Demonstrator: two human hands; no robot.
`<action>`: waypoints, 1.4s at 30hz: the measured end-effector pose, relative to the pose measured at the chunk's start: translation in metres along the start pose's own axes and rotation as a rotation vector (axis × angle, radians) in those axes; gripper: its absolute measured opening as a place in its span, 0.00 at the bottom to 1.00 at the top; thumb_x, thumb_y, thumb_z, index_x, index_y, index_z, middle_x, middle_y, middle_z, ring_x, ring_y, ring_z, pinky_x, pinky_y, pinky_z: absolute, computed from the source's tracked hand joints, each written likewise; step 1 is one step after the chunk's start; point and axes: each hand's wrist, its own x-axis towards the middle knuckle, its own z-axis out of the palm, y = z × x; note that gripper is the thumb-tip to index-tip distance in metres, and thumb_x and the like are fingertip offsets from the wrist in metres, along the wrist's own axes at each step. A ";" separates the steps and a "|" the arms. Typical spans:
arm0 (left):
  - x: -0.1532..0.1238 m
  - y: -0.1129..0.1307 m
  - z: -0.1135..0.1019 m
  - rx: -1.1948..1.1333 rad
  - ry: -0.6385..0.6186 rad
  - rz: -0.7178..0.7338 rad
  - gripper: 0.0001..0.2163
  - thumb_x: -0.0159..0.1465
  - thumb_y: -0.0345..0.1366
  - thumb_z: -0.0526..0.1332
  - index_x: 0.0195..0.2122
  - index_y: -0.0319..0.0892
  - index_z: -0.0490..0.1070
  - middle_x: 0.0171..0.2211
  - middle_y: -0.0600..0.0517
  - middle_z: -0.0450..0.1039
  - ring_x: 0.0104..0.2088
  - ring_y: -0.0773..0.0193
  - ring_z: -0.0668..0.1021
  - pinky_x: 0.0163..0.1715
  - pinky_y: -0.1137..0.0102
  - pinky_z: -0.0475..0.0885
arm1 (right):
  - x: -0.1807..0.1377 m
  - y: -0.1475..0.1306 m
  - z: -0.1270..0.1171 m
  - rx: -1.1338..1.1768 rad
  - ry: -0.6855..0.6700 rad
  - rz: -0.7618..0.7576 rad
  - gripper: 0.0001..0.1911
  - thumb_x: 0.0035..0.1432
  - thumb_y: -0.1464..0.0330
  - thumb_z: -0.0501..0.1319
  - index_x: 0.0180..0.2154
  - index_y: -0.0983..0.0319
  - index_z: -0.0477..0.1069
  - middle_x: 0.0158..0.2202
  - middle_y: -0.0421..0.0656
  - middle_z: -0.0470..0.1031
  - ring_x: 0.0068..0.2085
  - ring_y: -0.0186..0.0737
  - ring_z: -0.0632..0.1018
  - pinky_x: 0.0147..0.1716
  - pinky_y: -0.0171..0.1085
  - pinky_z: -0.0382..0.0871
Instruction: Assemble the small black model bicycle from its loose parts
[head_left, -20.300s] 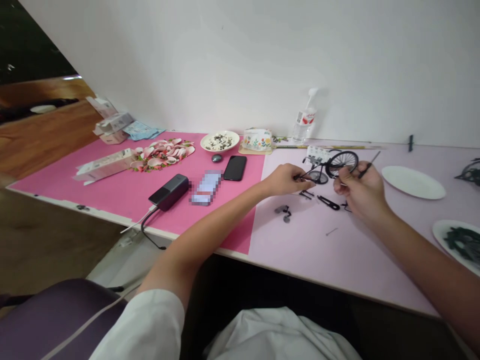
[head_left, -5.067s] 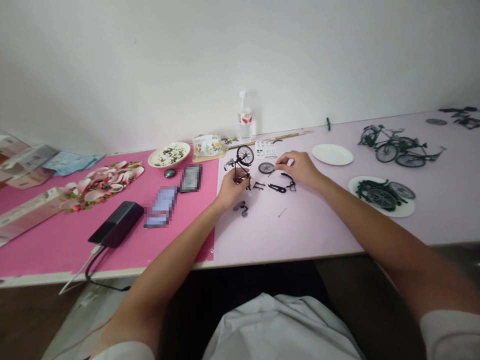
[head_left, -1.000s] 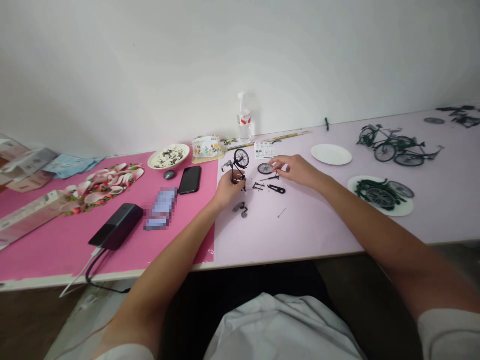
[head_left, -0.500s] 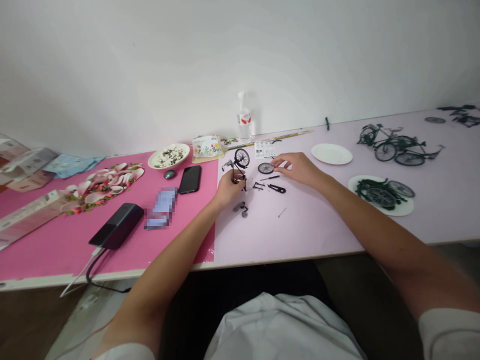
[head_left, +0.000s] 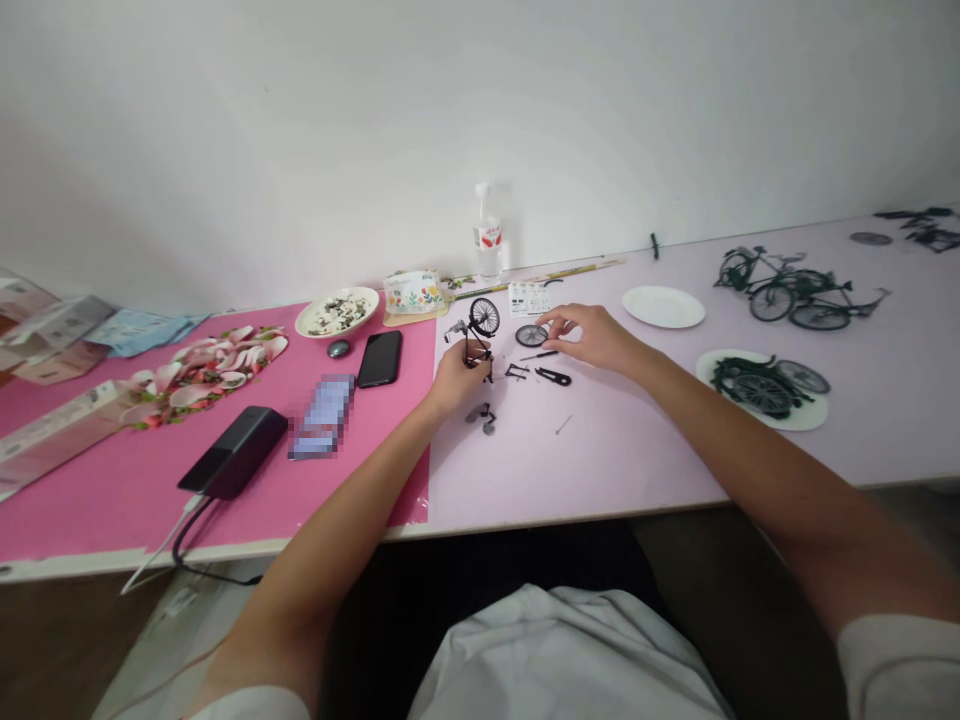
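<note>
My left hand (head_left: pixel 461 380) is closed round a dark miniature bicycle frame (head_left: pixel 477 350), which has one spoked wheel (head_left: pixel 484 317) at its top. Part of the frame is hidden by my fingers. My right hand (head_left: pixel 589 335) pinches the right edge of a loose spoked wheel (head_left: pixel 532 336). Between the hands lie a thin screwdriver (head_left: pixel 538 355), a small black bracket-like part (head_left: pixel 516 371) and a flat black part with holes (head_left: pixel 553 377). Small pedal-like pieces (head_left: pixel 486 418) rest just below my left hand, and a thin pin (head_left: pixel 563 425) lies to their right.
Finished-looking miniature bicycles (head_left: pixel 795 290) and a plate (head_left: pixel 814 415) of bicycle parts are at the right, beside a white plate (head_left: pixel 664 308). A printed sheet (head_left: pixel 529 299) and a bottle (head_left: pixel 490 240) stand behind. Left are a phone (head_left: pixel 380 359), a bowl (head_left: pixel 337 313) and a power bank (head_left: pixel 236 455).
Almost nothing differs. My right hand stays at the wheel's edge with only a slight shift of the fingers; my left hand keeps the bicycle frame in the same place.
</note>
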 end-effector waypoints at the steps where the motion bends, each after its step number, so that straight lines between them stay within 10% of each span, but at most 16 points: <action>1: 0.000 0.000 0.000 0.004 0.003 -0.001 0.12 0.57 0.28 0.65 0.44 0.40 0.75 0.48 0.44 0.80 0.41 0.61 0.80 0.46 0.65 0.76 | 0.000 0.001 0.000 -0.011 0.003 -0.003 0.19 0.58 0.56 0.72 0.50 0.55 0.82 0.38 0.45 0.83 0.41 0.48 0.82 0.50 0.51 0.78; 42: -0.003 0.002 0.000 0.001 -0.033 -0.009 0.15 0.58 0.29 0.65 0.47 0.40 0.75 0.44 0.46 0.80 0.38 0.62 0.81 0.42 0.66 0.76 | -0.004 -0.020 0.013 0.361 -0.016 0.198 0.27 0.49 0.43 0.76 0.36 0.60 0.85 0.36 0.50 0.86 0.39 0.49 0.86 0.31 0.39 0.77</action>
